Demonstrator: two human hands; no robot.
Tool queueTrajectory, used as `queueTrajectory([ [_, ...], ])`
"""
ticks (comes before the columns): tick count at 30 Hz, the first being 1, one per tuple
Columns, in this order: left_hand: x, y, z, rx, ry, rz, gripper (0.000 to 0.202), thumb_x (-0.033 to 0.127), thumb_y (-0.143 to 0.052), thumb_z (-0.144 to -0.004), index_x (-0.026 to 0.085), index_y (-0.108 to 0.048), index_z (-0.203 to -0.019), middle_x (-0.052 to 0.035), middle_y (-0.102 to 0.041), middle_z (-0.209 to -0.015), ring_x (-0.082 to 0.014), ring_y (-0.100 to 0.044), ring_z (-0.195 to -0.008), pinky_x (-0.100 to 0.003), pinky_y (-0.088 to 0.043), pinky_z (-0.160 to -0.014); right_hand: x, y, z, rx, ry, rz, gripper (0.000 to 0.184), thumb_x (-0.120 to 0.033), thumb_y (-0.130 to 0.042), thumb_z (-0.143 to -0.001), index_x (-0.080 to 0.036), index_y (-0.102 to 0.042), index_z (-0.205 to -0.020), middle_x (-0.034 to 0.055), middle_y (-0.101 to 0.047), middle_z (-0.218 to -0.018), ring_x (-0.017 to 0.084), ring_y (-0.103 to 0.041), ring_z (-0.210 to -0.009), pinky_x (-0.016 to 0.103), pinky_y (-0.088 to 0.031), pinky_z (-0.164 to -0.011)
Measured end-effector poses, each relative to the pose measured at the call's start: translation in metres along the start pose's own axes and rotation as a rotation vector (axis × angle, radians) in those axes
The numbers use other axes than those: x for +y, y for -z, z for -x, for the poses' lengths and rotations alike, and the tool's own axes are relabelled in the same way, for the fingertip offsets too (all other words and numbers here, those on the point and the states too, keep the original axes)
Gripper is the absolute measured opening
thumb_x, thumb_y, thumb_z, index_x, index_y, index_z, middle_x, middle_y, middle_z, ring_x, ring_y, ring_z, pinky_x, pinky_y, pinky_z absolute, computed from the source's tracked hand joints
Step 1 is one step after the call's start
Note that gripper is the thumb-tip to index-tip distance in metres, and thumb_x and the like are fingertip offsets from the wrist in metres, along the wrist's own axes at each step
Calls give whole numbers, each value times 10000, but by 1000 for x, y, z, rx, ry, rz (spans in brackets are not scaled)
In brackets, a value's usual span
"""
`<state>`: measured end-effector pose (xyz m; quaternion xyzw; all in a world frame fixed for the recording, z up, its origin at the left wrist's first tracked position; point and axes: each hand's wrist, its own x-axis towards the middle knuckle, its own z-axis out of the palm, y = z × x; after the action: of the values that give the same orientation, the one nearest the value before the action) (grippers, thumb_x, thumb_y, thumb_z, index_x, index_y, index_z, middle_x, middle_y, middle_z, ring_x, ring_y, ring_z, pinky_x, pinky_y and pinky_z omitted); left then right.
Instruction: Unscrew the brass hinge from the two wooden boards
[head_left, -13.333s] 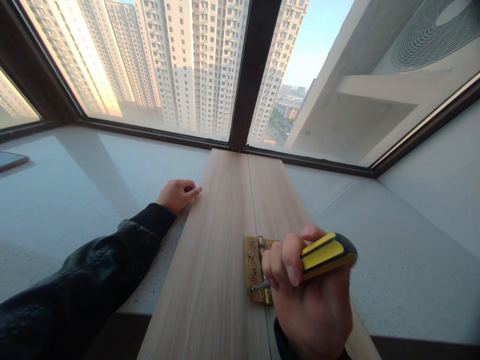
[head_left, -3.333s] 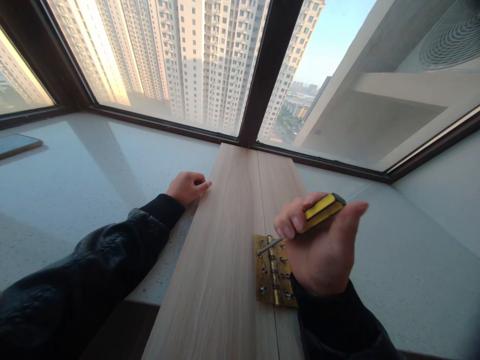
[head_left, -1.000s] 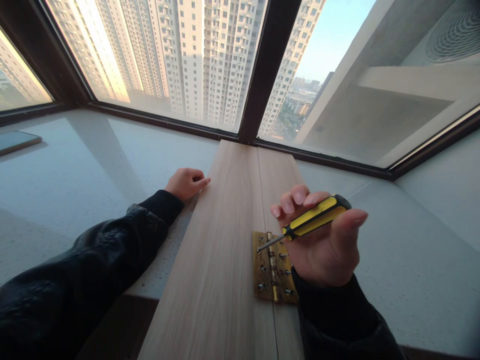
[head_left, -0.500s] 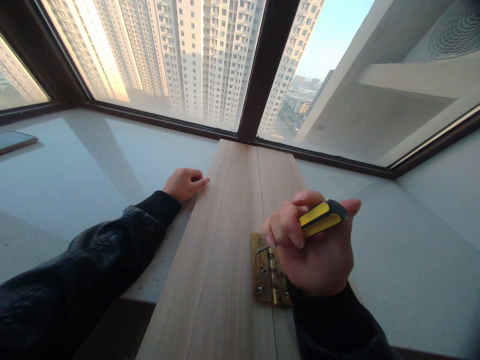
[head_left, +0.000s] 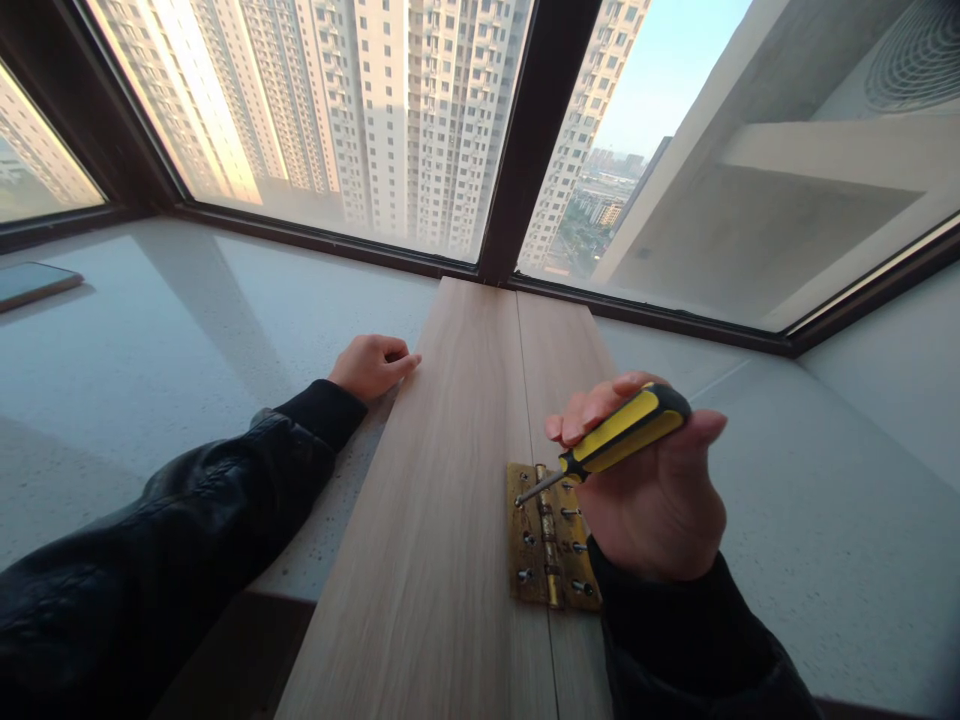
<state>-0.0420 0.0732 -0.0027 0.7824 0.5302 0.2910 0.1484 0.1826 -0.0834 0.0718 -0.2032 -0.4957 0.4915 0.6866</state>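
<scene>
Head view is showing the screwdriver [head_left: 619,432] gripped by its yellow-and-black handle in the closed right hand [head_left: 652,490], its tip bearing on the upper-left screw [head_left: 517,500] of the brass hinge [head_left: 534,535], which is lying across the seam between two wooden boards [head_left: 442,480]. The left hand [head_left: 371,365], fingers curled around nothing, is resting against the left edge of the boards on the speckled sill [head_left: 187,340]. The boards are reaching back to the dark window frame [head_left: 517,150], and a phone [head_left: 34,285] is lying at the sill's far left.
</scene>
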Motion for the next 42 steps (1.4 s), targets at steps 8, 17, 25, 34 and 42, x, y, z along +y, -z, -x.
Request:
queueTrajectory([
  [8,2,0,0,1,6,4,374,433,-487,-760,152,-498,-513,32,-375,-489,-101,-367,-520,-246,-266,-537,-2,-11,1,-183,-43,-136,455,-540,-248,-1017,-203,-537,-922,-51,-319,-511,68,-272,-445,209,-297,-534],
  [17,1,0,1,0,3,11,369,430,-484,-762,153,-501,-519,34,-362,-486,-99,-356,-514,-247,-259,-531,-3,-6,0,-31,21,-8,404,-558,-605,-853,-161,-543,-817,13,-375,-796,113,-407,-699,258,-376,-654],
  [25,0,0,0,-3,-2,12,369,427,-483,-765,152,-512,-521,31,-388,-484,-101,-370,-512,-244,-268,-531,-1,-13,2,-161,-49,-113,438,-565,-311,-994,-223,-581,-950,-34,-341,-547,80,-305,-479,219,-326,-539],
  [34,0,0,0,7,-6,8,375,431,-485,-766,154,-504,-513,34,-375,-482,-101,-368,-515,-243,-270,-531,-2,-7,3,-51,14,14,309,-474,-644,-847,-181,-547,-867,18,-384,-871,113,-412,-740,263,-386,-686],
  [42,2,1,0,-5,-3,2,373,427,-489,-768,154,-500,-513,34,-379,-479,-101,-368,-509,-249,-272,-536,3,-4,4,-77,-18,-50,333,-529,-524,-925,-222,-598,-1034,1,-475,-724,99,-460,-605,253,-428,-617],
])
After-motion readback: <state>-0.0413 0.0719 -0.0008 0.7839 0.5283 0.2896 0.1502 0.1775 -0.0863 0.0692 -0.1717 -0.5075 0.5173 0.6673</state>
